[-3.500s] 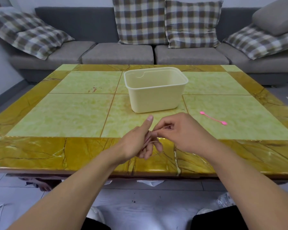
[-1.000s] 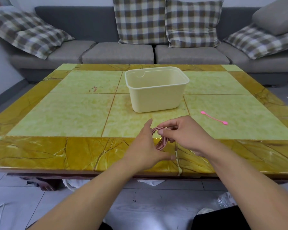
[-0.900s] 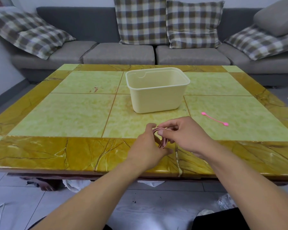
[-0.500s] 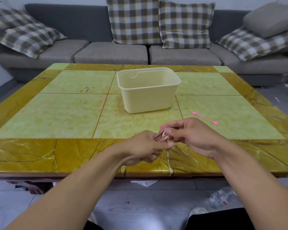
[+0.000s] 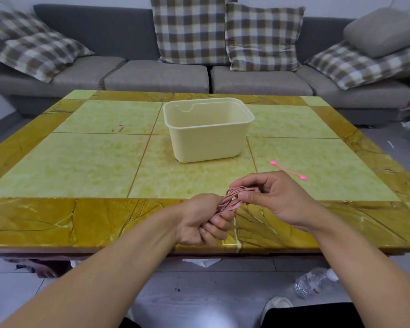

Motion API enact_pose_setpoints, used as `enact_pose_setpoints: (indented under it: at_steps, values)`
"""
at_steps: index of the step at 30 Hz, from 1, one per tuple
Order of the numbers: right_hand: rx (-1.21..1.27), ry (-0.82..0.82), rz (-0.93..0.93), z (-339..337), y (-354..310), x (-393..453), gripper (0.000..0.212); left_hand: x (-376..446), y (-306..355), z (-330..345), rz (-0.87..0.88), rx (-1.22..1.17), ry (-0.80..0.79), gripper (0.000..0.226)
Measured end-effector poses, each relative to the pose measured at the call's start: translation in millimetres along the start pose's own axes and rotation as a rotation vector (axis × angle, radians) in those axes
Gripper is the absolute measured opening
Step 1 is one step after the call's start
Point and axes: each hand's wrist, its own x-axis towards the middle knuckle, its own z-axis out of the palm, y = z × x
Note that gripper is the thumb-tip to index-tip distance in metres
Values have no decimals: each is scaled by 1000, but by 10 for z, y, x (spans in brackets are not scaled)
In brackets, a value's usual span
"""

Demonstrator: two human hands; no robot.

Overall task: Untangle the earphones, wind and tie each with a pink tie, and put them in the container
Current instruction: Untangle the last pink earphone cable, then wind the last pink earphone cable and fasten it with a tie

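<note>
Step in hand: winding a pink earphone cable [image 5: 231, 200] into a coil, judged close to ready for tying.
Left hand [image 5: 202, 221]: its grip is curled round the lower end of the coil, above the near edge of the table [image 5: 81, 162].
Right hand [image 5: 273, 198]: thumb and fingers pinch the upper end of the same coil.
Earphones: a bundle of loops stretched between the two hands, held just above the table.
Pink tie [image 5: 288, 170]: lies flat on the table, just beyond the right hand, untouched.
Container [image 5: 208, 129]: cream tub, open, standing farther back at the table's middle.
Doing it well: probably keep the left grip firm so the loops stay together while the right hand reaches for the tie.
</note>
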Motion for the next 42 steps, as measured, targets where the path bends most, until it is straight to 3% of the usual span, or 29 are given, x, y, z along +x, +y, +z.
enact_pose_setpoints:
  at_steps: [6,11,13,16,18,21,24,27,29,32,37,42]
  values:
    - [75,28,13,-141,92,61,26,123,19,110,125,-97,56,45]
    - [24,60,74,-192,173,179,35,315,89,155,311,65,469,45]
    - [-22,148,115,-314,226,271,37,383,121,122,365,101,590,44]
    - [-455,556,244,-728,479,432,33,421,160,80,404,128,667,43]
    - [-797,671,428,-952,683,480,40,415,171,69,430,170,701,43]
    - [-1002,621,638,-1062,878,516,40,393,156,16,482,264,742,44]
    - [-1007,685,624,-1088,950,539,18,366,141,-44,507,297,765,45]
    - [-1060,662,602,-978,928,577,19,340,116,-42,491,313,781,45]
    - [-999,642,484,-848,822,635,15,337,99,-49,478,370,794,44]
    - [-808,568,318,-576,411,726,14,363,52,-81,455,659,848,39]
    - [-999,219,295,74,-248,672,17,342,-50,-2,477,1250,1027,41]
    - [-1047,172,288,432,-394,443,24,253,-100,-22,533,1381,1026,27]
